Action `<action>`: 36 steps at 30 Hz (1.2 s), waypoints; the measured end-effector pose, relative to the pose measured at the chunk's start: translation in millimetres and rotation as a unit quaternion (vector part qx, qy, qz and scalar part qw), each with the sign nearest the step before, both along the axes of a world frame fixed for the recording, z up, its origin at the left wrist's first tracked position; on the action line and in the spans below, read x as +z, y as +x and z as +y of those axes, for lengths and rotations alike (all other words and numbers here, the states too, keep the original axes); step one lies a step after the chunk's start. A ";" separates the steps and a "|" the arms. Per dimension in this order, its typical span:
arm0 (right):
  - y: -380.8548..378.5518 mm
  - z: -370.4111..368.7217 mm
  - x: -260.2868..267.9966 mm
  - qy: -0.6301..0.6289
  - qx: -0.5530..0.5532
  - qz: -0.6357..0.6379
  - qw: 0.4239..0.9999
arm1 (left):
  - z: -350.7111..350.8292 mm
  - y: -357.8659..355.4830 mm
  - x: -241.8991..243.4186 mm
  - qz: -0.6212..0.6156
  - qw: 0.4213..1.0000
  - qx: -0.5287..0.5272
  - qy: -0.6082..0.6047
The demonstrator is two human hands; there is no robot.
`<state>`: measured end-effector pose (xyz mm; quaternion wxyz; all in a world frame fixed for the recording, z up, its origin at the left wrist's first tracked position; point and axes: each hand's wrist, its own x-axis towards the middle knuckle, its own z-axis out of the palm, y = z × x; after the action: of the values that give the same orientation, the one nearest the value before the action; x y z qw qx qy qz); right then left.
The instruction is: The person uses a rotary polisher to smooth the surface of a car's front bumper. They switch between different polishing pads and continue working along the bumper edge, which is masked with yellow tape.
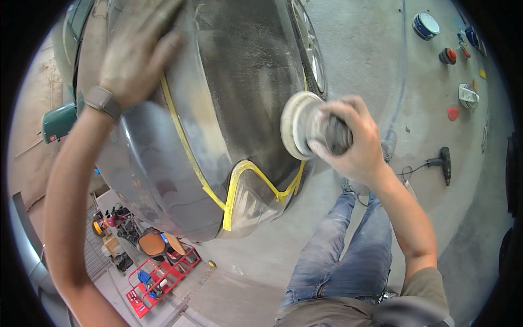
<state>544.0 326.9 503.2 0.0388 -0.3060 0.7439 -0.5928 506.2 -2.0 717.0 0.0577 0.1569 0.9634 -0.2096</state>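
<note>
My right hand (355,139) is closed around a round sanding block or dispenser-like tool (300,124) with a pale disc face; blur hides its exact kind. The disc is beside the dark, dusty car body panel (249,81); whether it touches cannot be told. My left hand (130,61), blurred and wearing a wrist strap, is over the upper left of the car with fingers extended and nothing visible in it. Yellow masking tape (179,131) runs along the panel and around the car's lamp (255,200). Pale sanded patches show beside the dark area.
The car's wheel (312,49) is beyond the panel. On the floor at right lie a hose (403,61), a tin (426,25), a black-handled tool (445,165) with a cord and a red scraper-like piece (452,114). A red metal cart (163,282) stands lower left.
</note>
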 end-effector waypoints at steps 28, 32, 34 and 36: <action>29.9 52.5 -13.0 -0.008 0.055 -0.061 0.997 | 32.1 226.9 -14.3 -0.307 0.949 -0.067 -0.007; 22.4 18.8 2.6 0.001 0.003 -0.051 0.999 | 31.8 156.1 5.8 -0.256 0.959 -0.082 0.087; 19.1 -4.7 10.3 -0.007 0.001 -0.023 1.000 | 15.9 106.6 6.5 -0.160 0.980 -0.041 0.107; 14.2 -26.7 15.0 -0.030 -0.008 0.001 1.000 | -5.4 64.1 1.7 -0.052 0.997 -0.013 0.053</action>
<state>558.2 300.3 518.2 0.0240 -0.3022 0.7281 -0.6148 570.4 -7.4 718.7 0.0962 0.1832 0.9667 -0.1509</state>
